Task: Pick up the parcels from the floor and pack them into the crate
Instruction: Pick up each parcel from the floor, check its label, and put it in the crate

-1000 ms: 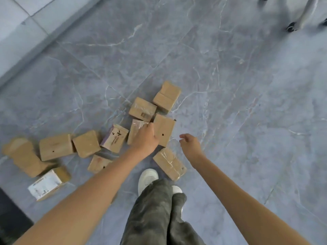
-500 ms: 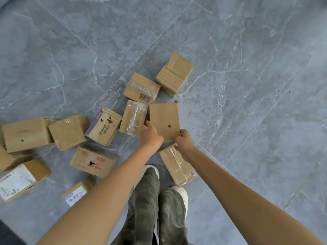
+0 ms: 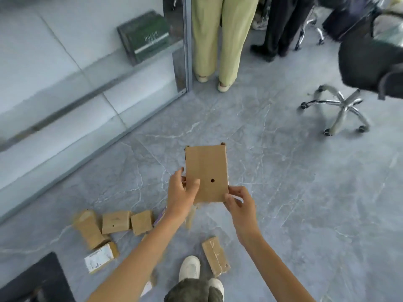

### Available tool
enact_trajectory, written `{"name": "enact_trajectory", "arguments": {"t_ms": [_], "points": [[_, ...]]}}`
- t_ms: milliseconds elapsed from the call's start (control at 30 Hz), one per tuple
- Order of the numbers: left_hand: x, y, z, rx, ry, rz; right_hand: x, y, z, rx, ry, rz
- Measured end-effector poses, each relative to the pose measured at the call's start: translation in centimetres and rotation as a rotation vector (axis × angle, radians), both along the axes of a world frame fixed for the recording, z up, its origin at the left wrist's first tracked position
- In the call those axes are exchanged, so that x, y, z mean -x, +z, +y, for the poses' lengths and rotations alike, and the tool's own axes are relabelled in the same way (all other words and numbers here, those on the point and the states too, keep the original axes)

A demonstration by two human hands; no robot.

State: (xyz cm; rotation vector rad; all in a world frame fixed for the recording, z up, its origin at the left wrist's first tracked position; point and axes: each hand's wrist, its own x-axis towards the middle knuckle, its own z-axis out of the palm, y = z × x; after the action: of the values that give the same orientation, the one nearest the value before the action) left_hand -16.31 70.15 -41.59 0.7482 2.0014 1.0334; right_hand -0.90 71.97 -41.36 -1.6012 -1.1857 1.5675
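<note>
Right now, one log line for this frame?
held: flat brown cardboard parcel | left hand: grips | right hand: grips | grey floor: parcels remain

Held parcel (image 3: 206, 168) above floor parcels (image 3: 115, 222).

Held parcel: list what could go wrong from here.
1. The parcel is held only at its near end, gripped by the left hand and pinched at a corner by the right hand; it may tip or slip.
2. A taped parcel lies beside the white shoe; a step could trip on it.
</note>
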Motion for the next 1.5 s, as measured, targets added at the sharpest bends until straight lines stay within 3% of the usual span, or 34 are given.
{"name": "enact_trajectory", "arguments": {"t_ms": [167, 300, 467, 567, 667, 767, 833, 900, 1000, 1133, 1233, 1300, 1400, 1500], "points": [[3.9, 16.0, -2.3, -0.202, 0.025, 0.046, 1.9, 16.3, -1.5, -0.178, 0.051, 0.11], [6.3, 27.7, -4.8, -0.385, 0.05, -0.041, 4.7, 26.6, -3.2, -0.308, 0.07, 0.186], [8.8, 38.2, -9.9, -0.644, 0.049, -0.114, 8.3, 35.3, -6.5, -0.297, 0.082, 0.418], [10.3, 41.5, -13.4, -0.692, 0.141, -0.14, 9.8, 38.8, -8.8, -0.259, 0.104, 0.586], [12.1, 44.1, -17.1, -0.592, 0.151, -0.277, 11.0, 41.6, -11.7, -0.226, 0.204, 0.686], [14.2, 45.1, -21.0, -0.553, 0.061, -0.434, 12.2, 43.2, -14.4, -0.227, 0.312, 0.571], [14.4, 45.4, -23.1, -0.579, 0.066, -0.313, 13.0, 44.3, -16.2, -0.362, 0.362, 0.309], [14.1, 45.2, -24.7, -0.617, 0.079, -0.102, 13.8, 45.0, -18.0, -0.501, 0.43, 0.193], [13.2, 44.6, -27.0, -0.648, -0.034, 0.149, 14.8, 45.3, -20.1, -0.493, 0.494, 0.316], [13.0, 44.9, -30.9, -0.663, -0.108, 0.265, 13.9, 44.3, -21.5, -0.292, 0.396, 0.569], [12.9, 45.0, -33.0, -0.628, -0.052, 0.259, 12.9, 42.5, -22.6, -0.169, 0.522, 0.693], [12.2, 45.2, -34.2, -0.561, -0.004, 0.13, 12.5, 41.5, -23.6, -0.101, 0.577, 0.736], [10.6, 45.5, -35.9, -0.488, -0.062, -0.12, 11.9, 41.2, -24.8, -0.045, 0.637, 0.692], [8.9, 45.9, -37.6, -0.514, -0.016, -0.1, 10.9, 41.5, -25.5, -0.107, 0.707, 0.608]]}}
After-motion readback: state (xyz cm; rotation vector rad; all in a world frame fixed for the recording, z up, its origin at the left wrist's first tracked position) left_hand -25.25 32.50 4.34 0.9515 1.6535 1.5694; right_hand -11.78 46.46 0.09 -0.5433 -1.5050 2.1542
